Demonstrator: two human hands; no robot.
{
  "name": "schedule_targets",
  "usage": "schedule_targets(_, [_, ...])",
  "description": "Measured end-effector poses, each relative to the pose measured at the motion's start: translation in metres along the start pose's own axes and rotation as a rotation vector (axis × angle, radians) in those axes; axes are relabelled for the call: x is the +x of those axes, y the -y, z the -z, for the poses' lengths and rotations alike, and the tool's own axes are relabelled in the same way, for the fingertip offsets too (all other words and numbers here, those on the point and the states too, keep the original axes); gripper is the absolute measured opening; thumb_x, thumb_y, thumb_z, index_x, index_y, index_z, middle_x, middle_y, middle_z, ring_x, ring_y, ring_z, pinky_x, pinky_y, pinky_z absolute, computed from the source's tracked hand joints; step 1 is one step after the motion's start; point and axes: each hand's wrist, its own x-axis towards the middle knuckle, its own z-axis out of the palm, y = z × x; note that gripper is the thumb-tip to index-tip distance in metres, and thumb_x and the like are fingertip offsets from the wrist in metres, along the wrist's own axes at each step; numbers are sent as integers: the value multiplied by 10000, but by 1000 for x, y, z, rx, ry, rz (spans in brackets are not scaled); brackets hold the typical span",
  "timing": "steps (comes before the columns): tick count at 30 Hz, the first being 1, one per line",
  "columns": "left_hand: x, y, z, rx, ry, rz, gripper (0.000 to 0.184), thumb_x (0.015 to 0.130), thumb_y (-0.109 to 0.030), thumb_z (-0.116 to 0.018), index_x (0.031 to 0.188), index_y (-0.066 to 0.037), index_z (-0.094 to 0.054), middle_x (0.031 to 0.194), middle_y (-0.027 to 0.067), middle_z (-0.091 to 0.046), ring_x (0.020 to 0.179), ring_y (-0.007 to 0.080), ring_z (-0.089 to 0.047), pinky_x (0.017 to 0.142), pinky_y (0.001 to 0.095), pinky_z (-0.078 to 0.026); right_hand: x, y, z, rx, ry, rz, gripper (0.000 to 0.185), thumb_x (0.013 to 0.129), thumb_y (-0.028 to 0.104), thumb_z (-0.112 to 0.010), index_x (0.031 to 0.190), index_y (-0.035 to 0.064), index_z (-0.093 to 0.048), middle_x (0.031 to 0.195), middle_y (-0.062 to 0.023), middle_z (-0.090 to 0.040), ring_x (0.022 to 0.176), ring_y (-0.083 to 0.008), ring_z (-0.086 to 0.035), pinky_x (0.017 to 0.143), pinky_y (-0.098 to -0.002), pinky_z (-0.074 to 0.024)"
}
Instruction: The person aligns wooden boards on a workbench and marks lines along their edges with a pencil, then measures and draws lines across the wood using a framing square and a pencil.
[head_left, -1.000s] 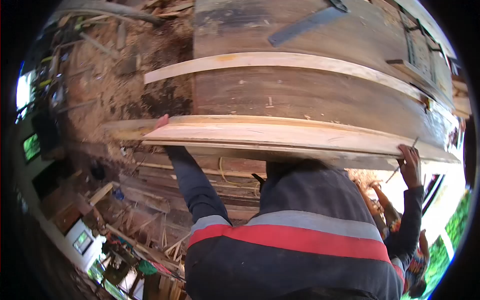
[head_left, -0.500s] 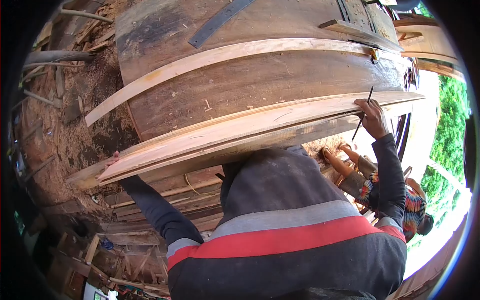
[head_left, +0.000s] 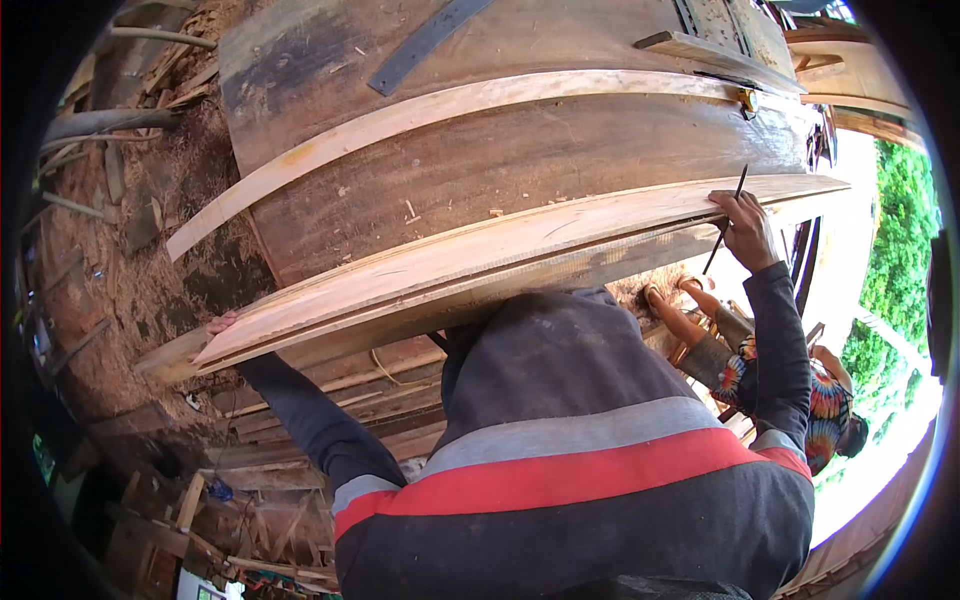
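A long pale wooden plank lies at a slant in front of my body, on top of other boards at the table's near edge. My left hand grips the plank's left end; its fingertips show over the far side and the rest is hidden by the wood. Near the right end, my right hand holds a thin dark pencil between its fingers. That same hand also rests against the plank's edge.
A curved pale wood strip lies across the brown worktable. Beyond it are a dark metal strip, a narrow board and a yellow tape measure. Another person is at the right. Wood shavings cover the ground at left.
My left fingers lie lower and flatter against the wood than before. The right hand keeps its hold on the pencil, with the view shifted slightly.
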Motion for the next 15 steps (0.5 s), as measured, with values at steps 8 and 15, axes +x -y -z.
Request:
schedule_targets(8, [-3,1,-39,74,-131,-34,1168,861,-862,-28,886,73,-727,913,253,-720,885,427,-686,974,558,-478,2,1,4,9,-25,14,332,751,-19,-696,1072,63,-672,1018,-126,-714,998,-344,-645,887,-443,-516])
schedule_targets(15, [-15,-13,-102,510,-787,184,693,940,-549,-350,1112,32,-688,1110,214,-691,1005,370,-671,1009,540,-504,-19,-10,10,-15,-102,-111,409,781,138,-793,1162,93,-652,1129,-123,-700,1091,-343,-630,960,-435,-488])
